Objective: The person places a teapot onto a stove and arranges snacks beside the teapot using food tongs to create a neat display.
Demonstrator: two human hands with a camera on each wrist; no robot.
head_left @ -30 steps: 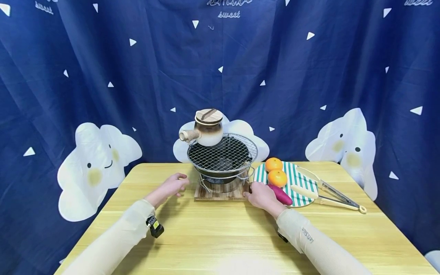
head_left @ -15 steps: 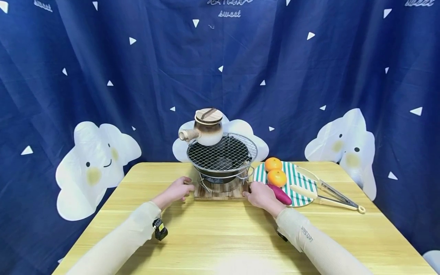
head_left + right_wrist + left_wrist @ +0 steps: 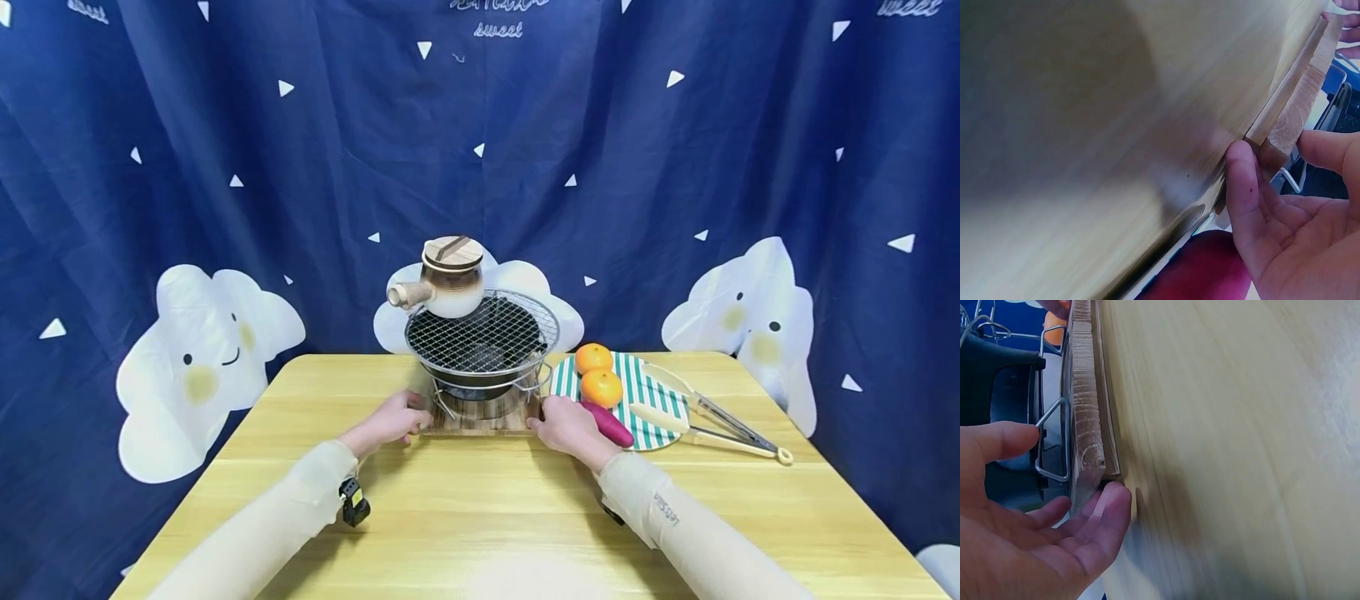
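Note:
A round black tabletop grill [image 3: 480,342] with a wire mesh stands on a brown wooden board [image 3: 480,425]. A lidded clay pot [image 3: 453,287] with a side handle sits on the mesh's back left. My right hand [image 3: 566,423] grips the board's right end; in the right wrist view its thumb is on top and a finger [image 3: 1244,187] at the lower edge. My left hand [image 3: 393,418] is at the left end. In the left wrist view its fingertips [image 3: 1116,500] are by the board's lower corner, while the thumb is held apart above, near a wire leg [image 3: 1054,444].
Right of the grill lies a green-and-white striped round plate [image 3: 641,375] bearing two oranges [image 3: 602,388] and a purple sweet potato [image 3: 609,425], close beside my right hand. Tongs [image 3: 738,433] lie across the plate onto the wooden table [image 3: 480,508]. A blue curtain [image 3: 337,167] hangs behind.
My left hand has moved right and come up to the board's left end. My right hand has stayed at the right end, and the grill and pot stand as before.

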